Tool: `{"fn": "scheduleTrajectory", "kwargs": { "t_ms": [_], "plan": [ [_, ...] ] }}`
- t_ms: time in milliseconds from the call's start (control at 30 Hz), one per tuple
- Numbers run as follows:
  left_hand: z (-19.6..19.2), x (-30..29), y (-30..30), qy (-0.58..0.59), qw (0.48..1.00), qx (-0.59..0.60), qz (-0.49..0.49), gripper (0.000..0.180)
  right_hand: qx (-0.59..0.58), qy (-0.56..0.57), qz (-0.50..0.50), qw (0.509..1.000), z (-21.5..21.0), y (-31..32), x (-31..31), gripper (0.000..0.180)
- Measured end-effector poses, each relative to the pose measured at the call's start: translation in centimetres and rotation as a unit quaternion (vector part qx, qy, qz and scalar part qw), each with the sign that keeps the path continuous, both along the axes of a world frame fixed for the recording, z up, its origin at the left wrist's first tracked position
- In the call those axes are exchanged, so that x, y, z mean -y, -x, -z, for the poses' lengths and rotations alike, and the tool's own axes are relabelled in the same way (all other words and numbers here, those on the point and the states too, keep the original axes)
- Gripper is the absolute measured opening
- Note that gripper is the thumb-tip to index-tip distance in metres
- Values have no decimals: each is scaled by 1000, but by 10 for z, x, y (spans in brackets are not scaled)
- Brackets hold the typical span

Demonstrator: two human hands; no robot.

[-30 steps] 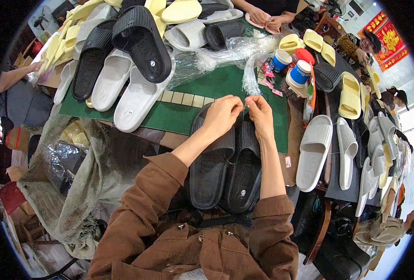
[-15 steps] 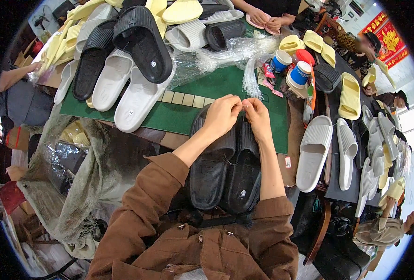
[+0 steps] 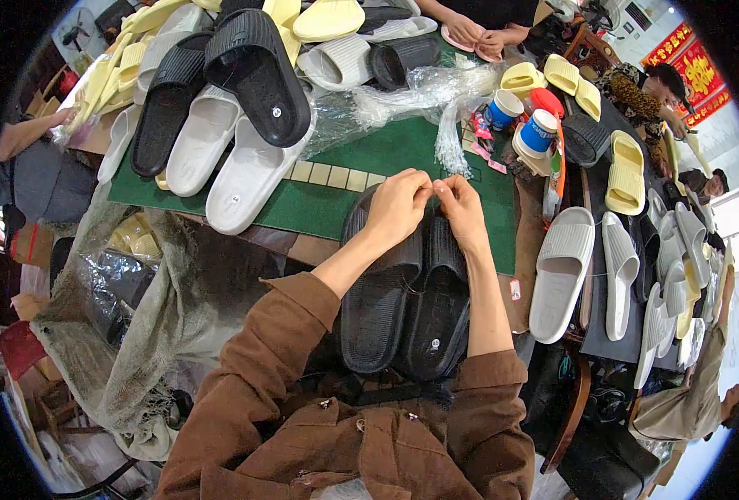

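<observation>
A pair of black slide slippers stands side by side at the table's near edge: the left slipper (image 3: pixel 372 321) and the right slipper (image 3: pixel 432 325), which has a small round white sticker. Above their toe ends, my left hand (image 3: pixel 396 204) and my right hand (image 3: pixel 459 210) meet with fingertips pinched together. Between them is a thin plastic loop tie, mostly hidden by the fingers; a fine strand shows between the slipper straps. A bundle of clear loop ties (image 3: pixel 450 154) lies just beyond my right hand on the green mat (image 3: pixel 353 150).
Black, white and yellow slippers are heaped at the far left, a large black slipper (image 3: pixel 257 79) on top. Small beige squares (image 3: pixel 328 175) line the mat. Blue-white cups (image 3: pixel 538 133) stand right of it. White slippers (image 3: pixel 563 275) lie farther right. Co-workers' hands (image 3: pixel 478 37) work across the table.
My hands keep nearly the same pinch above the black slippers. At the right, one co-worker has leaned in and another has shifted an arm.
</observation>
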State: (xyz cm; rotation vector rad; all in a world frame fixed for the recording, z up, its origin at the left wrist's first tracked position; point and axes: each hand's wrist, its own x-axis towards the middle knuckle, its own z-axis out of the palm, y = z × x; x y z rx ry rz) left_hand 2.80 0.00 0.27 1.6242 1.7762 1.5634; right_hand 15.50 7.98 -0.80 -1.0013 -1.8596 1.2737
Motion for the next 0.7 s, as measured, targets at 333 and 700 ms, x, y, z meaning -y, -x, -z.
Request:
{"fn": "scheduleTrajectory", "kwargs": {
  "t_ms": [333, 700],
  "plan": [
    [2, -3, 6, 22, 1000, 0, 6, 7, -34, 39, 25, 998, -5, 5, 9, 26],
    [1, -2, 5, 34, 999, 3, 10, 6, -76, 33, -6, 997, 0, 3, 6, 15]
  ]
}}
